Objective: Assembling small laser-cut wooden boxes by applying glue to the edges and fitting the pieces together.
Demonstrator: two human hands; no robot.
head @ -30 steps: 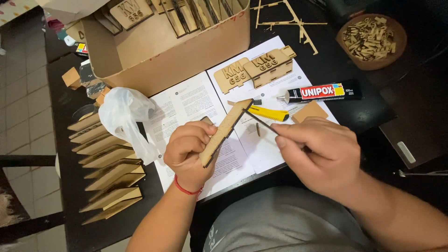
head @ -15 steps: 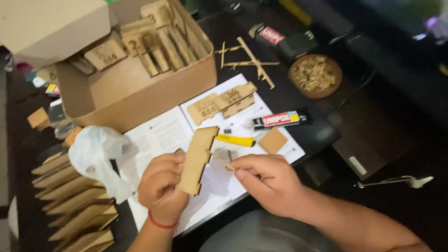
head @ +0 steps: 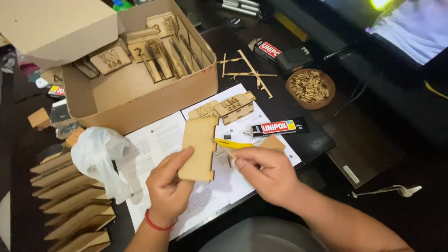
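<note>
Head view: the left hand holds a flat notched wooden panel upright over the open booklet, its fingers clamped on the panel's near left edge with the thumb across the face. The right hand sits just right of the panel, its fingers pinched together near a small stick at the panel's right edge; whether they grip it I cannot tell. A yellow tool lies on the booklet just beyond the right hand, and a black glue tube lies further right. Two joined wooden pieces rest at the booklet's far edge. Far left stands a cardboard box holding more cut wooden parts. A white plastic bag lies left of the left hand, with a row of wooden wedges on the dark surface at near left. A round bowl of small wooden bits sits far right.
</note>
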